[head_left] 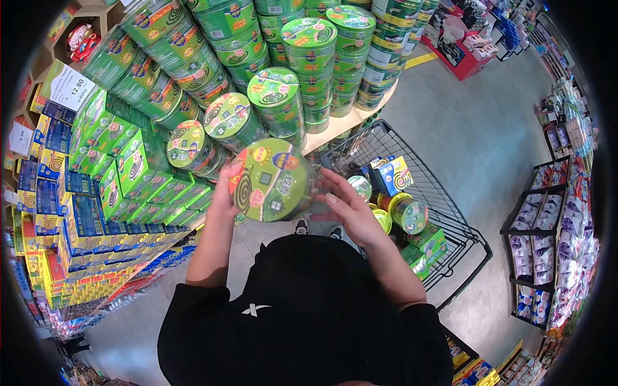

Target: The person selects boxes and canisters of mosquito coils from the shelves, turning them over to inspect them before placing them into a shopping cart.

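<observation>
A round green tub of mosquito coils (273, 183), with a spiral printed on its lid, is held up in front of my chest. My left hand (225, 188) grips its left edge, the fingers partly hidden by the tub. At its right side is my right hand (349, 204), fingers apart and slightly blurred, fingertips right by the tub's wall. Just beyond, more round green tubs (230, 116) stand in stacks on a wooden display shelf (335, 130). Green boxes with coil prints (137, 168) are piled to the left.
A black wire shopping cart (460, 238) stands at my right, holding a blue-and-yellow box (394, 175), round tubs (410, 214) and green boxes (426, 249). Price signs (71, 87) stand at the left. Shelves of packaged goods (531, 241) line the right side.
</observation>
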{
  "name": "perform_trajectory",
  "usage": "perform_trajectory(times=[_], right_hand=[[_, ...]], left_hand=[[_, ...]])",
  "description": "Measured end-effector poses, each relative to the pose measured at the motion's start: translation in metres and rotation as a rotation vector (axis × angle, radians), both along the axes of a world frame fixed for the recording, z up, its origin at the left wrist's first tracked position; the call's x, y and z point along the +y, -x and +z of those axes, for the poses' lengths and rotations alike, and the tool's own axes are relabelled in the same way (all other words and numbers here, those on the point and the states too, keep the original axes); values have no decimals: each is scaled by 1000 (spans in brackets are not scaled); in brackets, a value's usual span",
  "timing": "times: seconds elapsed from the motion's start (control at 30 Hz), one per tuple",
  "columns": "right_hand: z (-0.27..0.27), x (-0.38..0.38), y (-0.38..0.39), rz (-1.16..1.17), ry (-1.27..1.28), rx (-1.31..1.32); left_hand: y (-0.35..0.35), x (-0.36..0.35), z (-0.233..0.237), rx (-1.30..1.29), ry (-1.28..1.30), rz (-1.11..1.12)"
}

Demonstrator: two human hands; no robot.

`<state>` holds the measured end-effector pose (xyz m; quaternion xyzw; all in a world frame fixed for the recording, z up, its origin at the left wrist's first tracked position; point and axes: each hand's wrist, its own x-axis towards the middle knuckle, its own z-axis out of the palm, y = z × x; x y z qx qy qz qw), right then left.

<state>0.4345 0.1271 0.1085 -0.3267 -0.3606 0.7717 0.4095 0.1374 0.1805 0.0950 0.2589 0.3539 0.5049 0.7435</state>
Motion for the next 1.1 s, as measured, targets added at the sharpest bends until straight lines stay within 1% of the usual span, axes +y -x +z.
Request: perform_trajectory(times=[0.03, 0.13, 0.17, 0.27, 0.3, 0.4, 0.47, 0.53, 0.57, 0.63, 0.7, 0.87, 0.9, 1.0, 1.07, 1.1], right_hand=[[1, 0, 0, 11, 14, 4], [1, -2, 0, 42, 34, 8], [-4, -2, 0, 47, 24, 7], [-8, -4, 3, 35, 10, -16], [-8, -4, 4, 27, 8, -27], [-11, -6, 8, -26, 88, -117], [-13, -4, 10, -86, 171, -74], [-17, 0, 10, -142, 232, -47], [-21, 4, 6, -168, 251, -41], [-29, 12, -4, -187, 280, -47], [-40, 19, -19, -164, 315, 31], [-54, 25, -41, -203, 347, 113], [-54, 27, -43, -242, 388, 79], [-63, 30, -54, -226, 347, 67], [-69, 31, -61, -230, 323, 103], [-68, 31, -62, -237, 306, 118]], left_hand=[[-5, -2, 5, -14, -14, -29], [-25, -3, 25, 55, -146, -87], [-22, -3, 23, 70, -173, -133], [-27, -4, 18, 110, -167, -132], [-30, -5, 19, 109, -130, -128], [-44, -10, 16, 229, -27, -30], [-52, -15, 2, 255, -6, 22], [-71, -26, 6, 296, 12, 83], [-74, -29, 0, 367, -9, 56], [-84, -34, -5, 327, -36, 62], [-87, -39, -8, 316, -52, 52], [-87, -43, 1, 308, 47, 40], [-87, -43, 3, 312, 64, 39], [-88, -41, 16, 478, -39, -79], [-86, -38, 0, 455, -220, -145], [-87, -36, 1, 443, -311, -178]])
